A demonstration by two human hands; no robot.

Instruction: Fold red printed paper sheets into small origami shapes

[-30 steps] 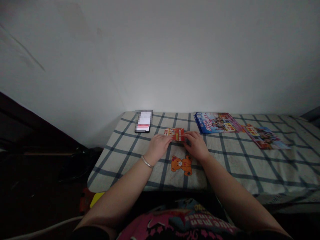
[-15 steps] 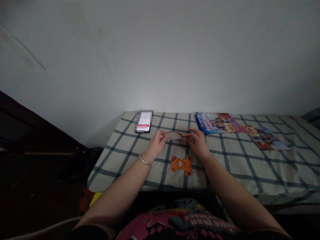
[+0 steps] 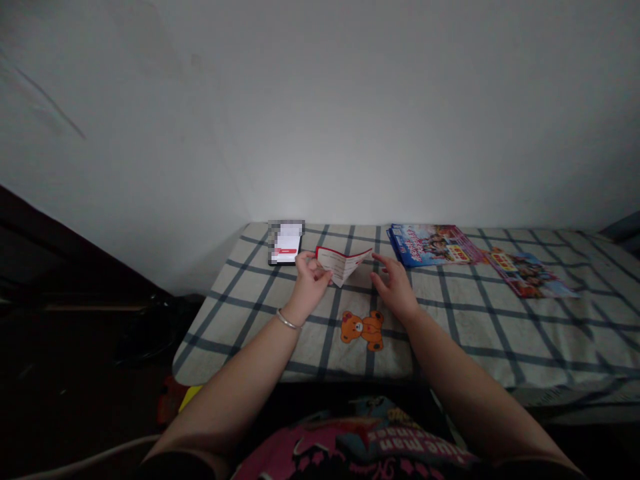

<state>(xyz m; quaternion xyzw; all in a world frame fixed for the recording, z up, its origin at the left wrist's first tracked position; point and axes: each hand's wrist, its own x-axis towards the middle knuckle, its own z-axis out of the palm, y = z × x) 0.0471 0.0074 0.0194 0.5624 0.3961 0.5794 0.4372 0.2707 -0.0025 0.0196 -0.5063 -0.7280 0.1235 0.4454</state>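
On the cream cloth with navy checks [image 3: 530, 340], we find the red-edged white paper leaflet [image 3: 343, 263] now open, pinched by our left hand [image 3: 310, 281], our right hand [image 3: 395, 288] spread just beside it.

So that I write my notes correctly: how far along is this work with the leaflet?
Done: the red-edged leaflet lies open. In hand: the left hand holds it, and the open right hand is just beside it. Remaining: the two picture booklets lie farther right, with no hand on them.
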